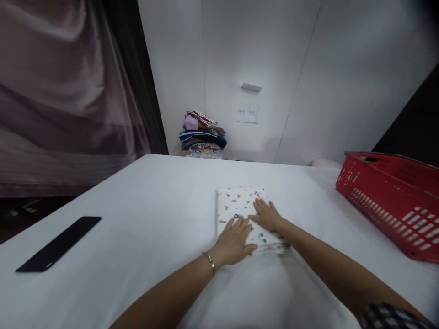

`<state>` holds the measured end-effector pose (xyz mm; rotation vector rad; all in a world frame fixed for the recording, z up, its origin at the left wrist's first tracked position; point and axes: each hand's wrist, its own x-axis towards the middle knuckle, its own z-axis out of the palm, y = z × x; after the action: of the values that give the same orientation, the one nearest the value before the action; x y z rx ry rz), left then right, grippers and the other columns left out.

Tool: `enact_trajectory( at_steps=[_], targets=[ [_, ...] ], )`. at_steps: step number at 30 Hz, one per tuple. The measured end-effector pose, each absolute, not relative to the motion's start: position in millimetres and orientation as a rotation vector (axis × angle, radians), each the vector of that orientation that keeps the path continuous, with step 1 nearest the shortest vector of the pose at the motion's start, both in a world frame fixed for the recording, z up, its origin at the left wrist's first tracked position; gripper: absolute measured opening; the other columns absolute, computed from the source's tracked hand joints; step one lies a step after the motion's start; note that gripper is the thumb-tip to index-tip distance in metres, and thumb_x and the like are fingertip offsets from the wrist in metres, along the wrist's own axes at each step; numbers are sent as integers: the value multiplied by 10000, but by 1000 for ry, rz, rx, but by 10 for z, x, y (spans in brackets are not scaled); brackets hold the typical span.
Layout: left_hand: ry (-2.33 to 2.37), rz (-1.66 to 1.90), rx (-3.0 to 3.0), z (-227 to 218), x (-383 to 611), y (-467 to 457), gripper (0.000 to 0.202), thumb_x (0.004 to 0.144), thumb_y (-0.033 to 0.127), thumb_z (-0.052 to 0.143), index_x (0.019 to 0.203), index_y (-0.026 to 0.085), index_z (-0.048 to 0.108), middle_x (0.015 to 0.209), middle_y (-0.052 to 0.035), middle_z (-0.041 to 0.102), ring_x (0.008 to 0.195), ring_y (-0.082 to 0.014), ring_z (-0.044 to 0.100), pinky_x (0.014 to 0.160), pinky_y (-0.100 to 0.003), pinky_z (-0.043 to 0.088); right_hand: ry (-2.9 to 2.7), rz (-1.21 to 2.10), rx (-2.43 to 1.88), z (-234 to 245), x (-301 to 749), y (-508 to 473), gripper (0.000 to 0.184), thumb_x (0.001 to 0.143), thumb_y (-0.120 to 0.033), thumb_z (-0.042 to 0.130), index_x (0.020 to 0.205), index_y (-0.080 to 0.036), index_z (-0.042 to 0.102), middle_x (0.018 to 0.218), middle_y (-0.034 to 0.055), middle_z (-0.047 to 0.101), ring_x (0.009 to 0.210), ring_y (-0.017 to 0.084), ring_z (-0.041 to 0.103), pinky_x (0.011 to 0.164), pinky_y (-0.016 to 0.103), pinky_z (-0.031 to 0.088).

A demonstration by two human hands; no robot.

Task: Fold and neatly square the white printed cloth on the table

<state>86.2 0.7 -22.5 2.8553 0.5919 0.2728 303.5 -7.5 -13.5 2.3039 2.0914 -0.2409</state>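
Note:
A white cloth with a small scattered print [236, 196] lies folded into a flat rectangle on the white-covered table. My left hand [235, 242] rests flat on its near left part, fingers stretched forward and a metal bracelet at the wrist. Farther right, my right hand [267, 214] lies on the cloth's right side, palm down with the fingers spread. Neither hand grips the cloth. Parts of the print are hidden beneath my hands.
A red perforated basket [384, 205] stands at the table's right edge. On the left lies a flat black board [61, 244]. Beyond the far edge is a stack of folded fabrics [203, 132], near a wall paper marked 45-50 [247, 113]. A mauve curtain [61, 91] hangs at left.

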Motion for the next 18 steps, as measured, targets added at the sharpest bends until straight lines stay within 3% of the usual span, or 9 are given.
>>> enact_trajectory(
  at_steps=[6, 14, 18],
  targets=[
    [584, 278, 2847, -239, 878, 10, 653, 894, 595, 236, 1405, 197, 315, 1493, -84, 268, 1393, -244, 151, 1126, -479, 119, 2072, -121, 2421, -4, 3107, 472, 805, 875, -644, 165, 1446, -77, 200, 1523, 143, 124, 1406, 249, 60, 1117, 420, 60],
    [613, 261, 2777, -255, 857, -50, 698, 893, 606, 191, 1425, 162, 273, 1510, -93, 203, 1403, -229, 101, 1138, -474, 68, 2002, -89, 2485, -325, 3231, 705, 798, 876, -631, 193, 1438, -66, 232, 1519, 131, 155, 1403, 253, 76, 1119, 418, 46],
    [590, 187, 2711, -128, 883, -7, 682, 882, 621, 207, 1386, 184, 353, 1486, -98, 275, 1388, -246, 173, 1122, -486, 126, 2026, -35, 2487, -352, 3239, 692, 786, 880, -624, 186, 1432, -68, 252, 1511, 134, 189, 1400, 250, 101, 1119, 418, 62]
  ],
)
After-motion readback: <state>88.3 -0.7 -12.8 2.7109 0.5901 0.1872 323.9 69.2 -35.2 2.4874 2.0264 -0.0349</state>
